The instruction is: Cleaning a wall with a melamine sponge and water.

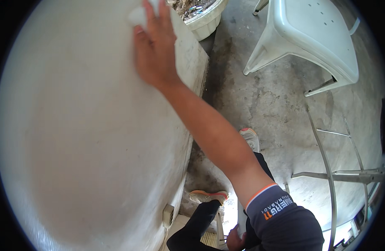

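My right arm stretches up and to the left, and my right hand (155,54) is against a large whitish wall (88,125). Its thumb and fingers grip a smooth white pad (137,16), pressed to the wall near the top of the view; whether it is a sponge or a folded cloth I cannot make out. Low at the lower edge, beside my dark trousers, my left hand (235,239) shows only in part. Its fingers look curled, next to a pale upright thing (242,221) that I cannot identify.
A white plastic stool (316,33) stands at the upper right on the stained concrete floor (259,96). At the top a round white planter (207,27) sits close to the wall's edge. Metal frame legs (326,163) rise at the right. A small box (168,215) is fixed low on the wall.
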The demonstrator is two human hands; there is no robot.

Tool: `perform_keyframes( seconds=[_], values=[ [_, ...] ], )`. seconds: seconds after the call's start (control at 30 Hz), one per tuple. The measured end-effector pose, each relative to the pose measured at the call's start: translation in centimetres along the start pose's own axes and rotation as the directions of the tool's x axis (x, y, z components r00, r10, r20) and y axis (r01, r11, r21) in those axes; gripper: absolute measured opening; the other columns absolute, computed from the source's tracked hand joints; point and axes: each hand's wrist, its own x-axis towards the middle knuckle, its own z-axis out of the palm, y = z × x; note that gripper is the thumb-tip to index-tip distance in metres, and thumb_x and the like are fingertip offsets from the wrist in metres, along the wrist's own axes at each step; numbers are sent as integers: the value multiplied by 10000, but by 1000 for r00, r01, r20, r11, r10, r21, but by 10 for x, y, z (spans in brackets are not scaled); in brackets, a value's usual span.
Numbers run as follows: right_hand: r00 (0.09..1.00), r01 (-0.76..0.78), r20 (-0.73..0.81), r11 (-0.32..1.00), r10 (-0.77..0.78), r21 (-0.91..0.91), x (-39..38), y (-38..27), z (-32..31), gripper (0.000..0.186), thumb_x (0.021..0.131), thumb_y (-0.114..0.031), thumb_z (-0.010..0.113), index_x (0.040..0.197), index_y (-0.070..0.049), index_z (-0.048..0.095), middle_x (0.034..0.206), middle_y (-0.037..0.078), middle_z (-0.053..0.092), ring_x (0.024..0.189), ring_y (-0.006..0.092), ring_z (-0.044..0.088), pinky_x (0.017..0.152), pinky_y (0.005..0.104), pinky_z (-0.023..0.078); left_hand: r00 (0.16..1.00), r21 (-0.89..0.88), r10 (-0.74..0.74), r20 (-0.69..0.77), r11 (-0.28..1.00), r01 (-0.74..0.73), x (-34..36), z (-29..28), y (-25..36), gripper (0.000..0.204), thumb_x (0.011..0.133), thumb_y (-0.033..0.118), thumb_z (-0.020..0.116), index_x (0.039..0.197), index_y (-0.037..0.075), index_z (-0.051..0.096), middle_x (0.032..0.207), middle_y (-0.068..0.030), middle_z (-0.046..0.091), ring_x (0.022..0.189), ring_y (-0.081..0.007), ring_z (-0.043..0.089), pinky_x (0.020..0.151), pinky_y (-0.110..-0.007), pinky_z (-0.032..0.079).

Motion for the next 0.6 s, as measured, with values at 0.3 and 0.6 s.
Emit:
perform_keyframes(
  seconds=[0.3, 0.6],
  values=[
    [883, -427, -180, 901, 433, 73, -63, 215, -24, 499, 977, -234, 417, 1438, -53, 363, 1501, 260, 270, 1397, 387, 270, 1133, 378, 221, 993, -29, -62, 102, 997, 65, 20, -4, 16, 711, 831, 454, 617, 1336, -14, 438, 1162, -229, 580, 1066, -371, 565, 927, -448, 437],
    [982, 102, -154, 992, -114, -79, -59, 114, -10, 513, 952, -225, 518, 1408, -22, 398, 1452, 269, 343, 1350, 438, 323, 1089, 485, 268, 982, -31, -108, 152, 993, 114, 27, -7, 20, 716, 831, 454, 617, 1340, -14, 432, 1164, -231, 577, 1068, -372, 563, 928, -449, 436]
  ],
)
